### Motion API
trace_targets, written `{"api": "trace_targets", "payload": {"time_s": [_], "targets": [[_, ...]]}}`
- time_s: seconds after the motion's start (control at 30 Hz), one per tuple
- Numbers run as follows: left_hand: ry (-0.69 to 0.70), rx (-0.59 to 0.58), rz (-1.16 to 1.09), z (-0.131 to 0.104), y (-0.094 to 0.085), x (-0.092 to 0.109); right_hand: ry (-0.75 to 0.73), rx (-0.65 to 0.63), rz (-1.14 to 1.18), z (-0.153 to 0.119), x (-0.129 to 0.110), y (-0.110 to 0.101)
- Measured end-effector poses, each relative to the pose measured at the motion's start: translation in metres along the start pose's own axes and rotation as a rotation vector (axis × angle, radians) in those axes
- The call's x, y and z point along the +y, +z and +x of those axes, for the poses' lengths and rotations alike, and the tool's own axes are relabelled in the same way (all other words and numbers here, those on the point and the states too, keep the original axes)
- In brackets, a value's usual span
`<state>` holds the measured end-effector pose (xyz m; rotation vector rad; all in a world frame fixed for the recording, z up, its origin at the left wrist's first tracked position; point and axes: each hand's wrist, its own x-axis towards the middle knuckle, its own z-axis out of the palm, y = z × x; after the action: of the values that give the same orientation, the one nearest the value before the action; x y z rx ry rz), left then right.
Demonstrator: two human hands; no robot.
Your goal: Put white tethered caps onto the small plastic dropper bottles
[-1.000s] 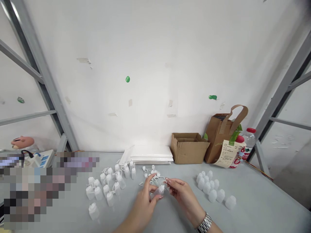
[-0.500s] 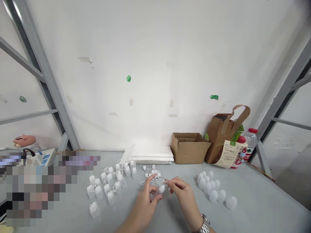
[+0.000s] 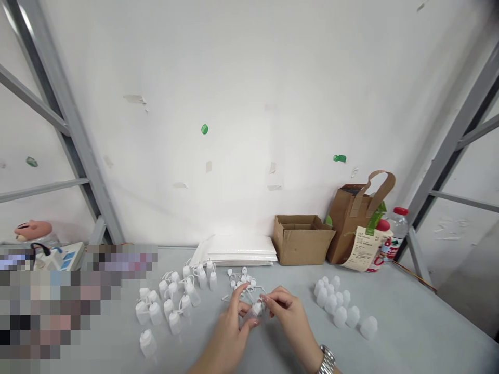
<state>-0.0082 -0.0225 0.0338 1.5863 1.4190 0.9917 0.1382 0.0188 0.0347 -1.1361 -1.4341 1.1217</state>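
Forearms [image 3: 213, 358] are slanting up and inward over the table [image 3: 413, 332]. Your left hand [image 3: 233, 323] is cupping a small bottle [image 3: 255, 311], forefinger arching above, thumb lying below, fingers curling part-way round it. Your right hand [image 3: 287, 312] is pinching, thumb against forefinger, on a small white piece [image 3: 261, 300], detail unclear. Between your hands, the bottle is leaning right, nearer you than the loose caps [image 3: 238, 284].
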Motion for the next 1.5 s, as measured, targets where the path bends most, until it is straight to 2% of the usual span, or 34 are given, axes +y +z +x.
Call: {"api": "trace_targets", "payload": {"time_s": [0.23, 0.47, 0.57, 0.63, 0.73, 0.83, 0.93, 1.0, 1.1, 1.23, 1.4, 1.5], "targets": [[0.050, 0.009, -0.011, 0.003, 0.001, -0.004, -0.068, 0.026, 0.012, 0.002, -0.003, -0.002], [0.104, 0.098, 0.037, 0.005, -0.001, -0.010, -0.121, -0.011, -0.074, -0.003, -0.002, 0.001], [0.142, 0.091, 0.081, 0.007, 0.002, -0.010, -0.213, 0.003, -0.150, -0.002, -0.011, -0.003], [0.202, 0.148, 0.167, 0.006, 0.002, -0.009, -0.311, 0.034, -0.209, 0.003, -0.022, -0.007], [0.366, 0.393, 0.384, 0.002, 0.002, -0.006, -0.435, 0.086, -0.278, 0.015, -0.041, -0.008], [0.635, 0.614, 0.498, -0.006, 0.004, 0.000, -0.526, 0.037, -0.333, 0.031, -0.057, 0.003], [0.967, 0.684, 0.490, -0.011, 0.011, 0.004, -0.603, -0.111, -0.458, 0.042, -0.061, 0.030], [1.090, 0.672, 0.492, -0.012, 0.014, 0.005, -0.633, -0.207, -0.563, 0.046, -0.057, 0.052], [1.112, 0.632, 0.476, -0.011, 0.016, 0.003, -0.671, -0.306, -0.683, 0.048, -0.048, 0.084], [1.060, 0.662, 0.456, -0.010, 0.016, -0.002, -0.699, -0.319, -0.761, 0.050, -0.037, 0.107], [1.050, 0.650, 0.445, -0.012, 0.015, 0.001, -0.703, -0.300, -0.762, 0.053, -0.026, 0.112], [1.041, 0.624, 0.457, -0.013, 0.012, 0.005, -0.745, -0.271, -0.748, 0.051, -0.033, 0.101]]}}
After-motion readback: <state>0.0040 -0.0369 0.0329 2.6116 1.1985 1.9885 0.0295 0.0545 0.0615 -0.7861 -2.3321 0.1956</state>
